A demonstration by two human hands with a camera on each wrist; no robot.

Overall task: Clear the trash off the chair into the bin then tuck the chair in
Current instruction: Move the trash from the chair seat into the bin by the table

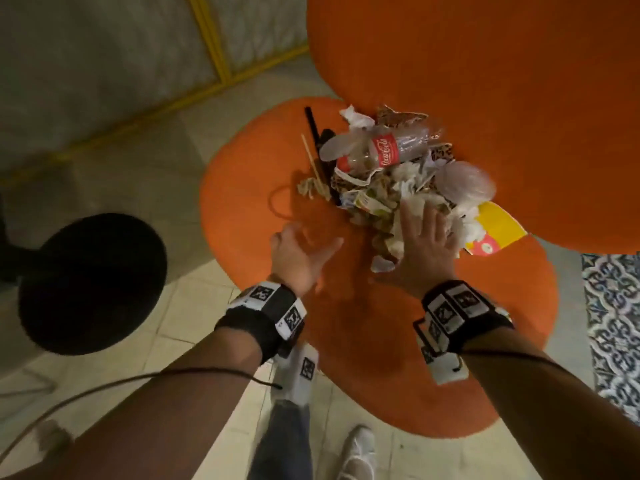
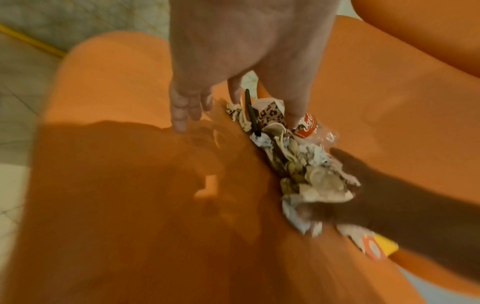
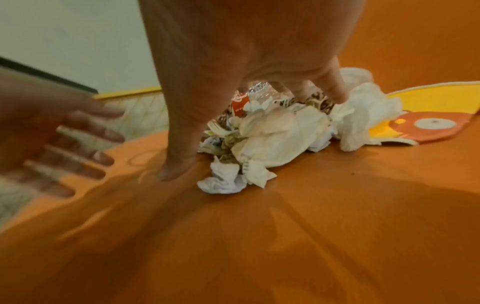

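Note:
A pile of trash (image 1: 381, 181) lies at the back of the orange chair seat (image 1: 263, 188), against the backrest (image 1: 485, 98). It holds a crushed cola bottle (image 1: 384, 150), crumpled tissues (image 3: 272, 133), a clear plastic cup (image 1: 464, 183), a black straw (image 1: 313, 129) and a yellow card (image 1: 498, 223). My right hand (image 1: 422, 237) lies with spread fingers on the near tissues, its thumb (image 3: 174, 170) down on the seat. My left hand (image 1: 304, 247) hovers with its fingers apart just left of the pile, holding nothing. The round black bin (image 1: 90, 282) stands on the floor left of the chair.
A yellow-framed net panel (image 1: 211, 39) runs along the floor behind the chair. Patterned blue tiles (image 1: 609, 323) show at the right edge. My feet (image 1: 356, 452) stand on pale floor tiles at the front of the seat.

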